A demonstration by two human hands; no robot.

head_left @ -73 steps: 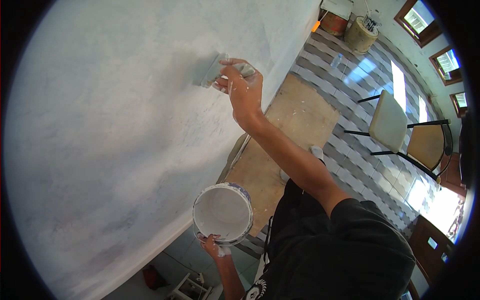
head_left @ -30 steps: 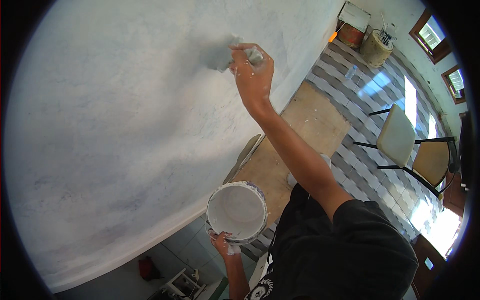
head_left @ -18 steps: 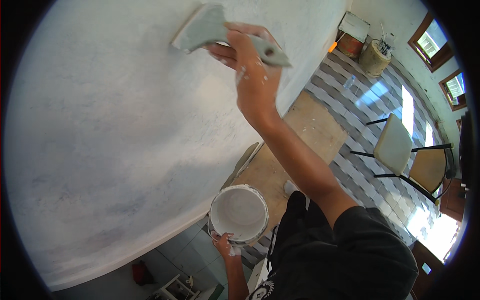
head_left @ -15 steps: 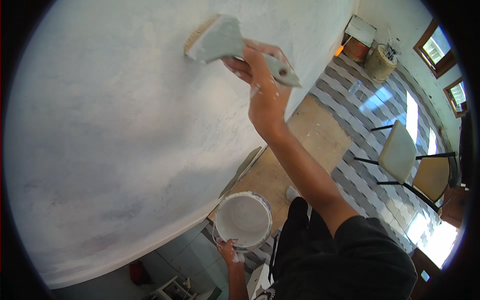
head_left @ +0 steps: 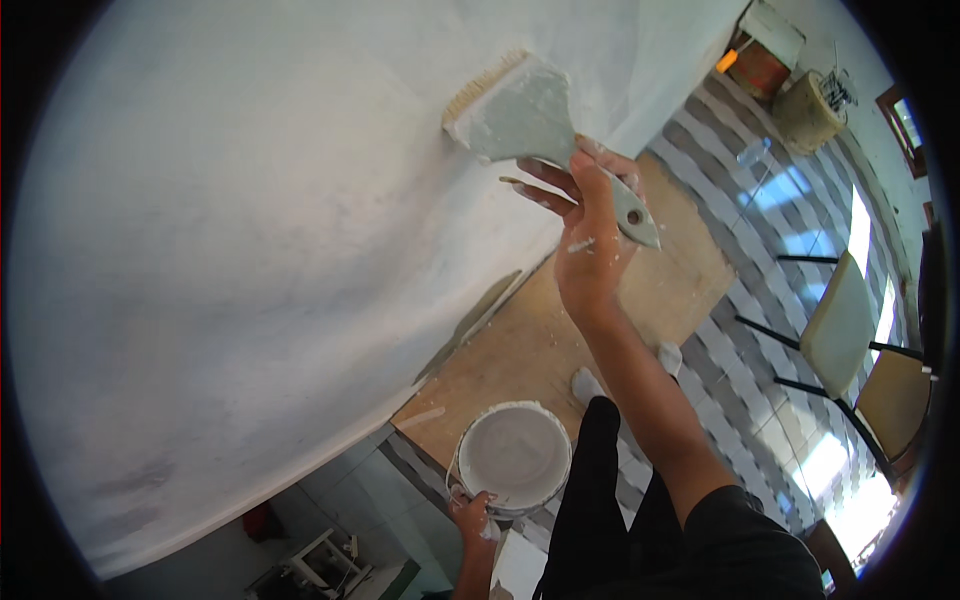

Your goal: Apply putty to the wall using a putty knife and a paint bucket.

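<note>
A mottled white wall [head_left: 230, 250] fills the left of the view. My right hand [head_left: 590, 245] grips a wide, paint-smeared grey brush [head_left: 520, 110] by its handle, with the pale bristles at or very near the wall. Lower down, my left hand [head_left: 472, 515] holds a white paint bucket [head_left: 552, 450] at its near side, where its wire handle hangs. The bucket has white residue inside. White paint spots both hands.
A brown board [head_left: 680, 240] lies along the wall beneath my feet in pale socks. Chairs [head_left: 830, 325] stand right on the tiled floor [head_left: 710, 360]. A drum with tools [head_left: 805, 115], a box [head_left: 770, 35] and a plastic bottle [head_left: 752, 152] are further back.
My right hand and the brush have moved right and downward in view since the last frames. The bucket and left hand also appear lower and further right, as the whole view has shifted.
</note>
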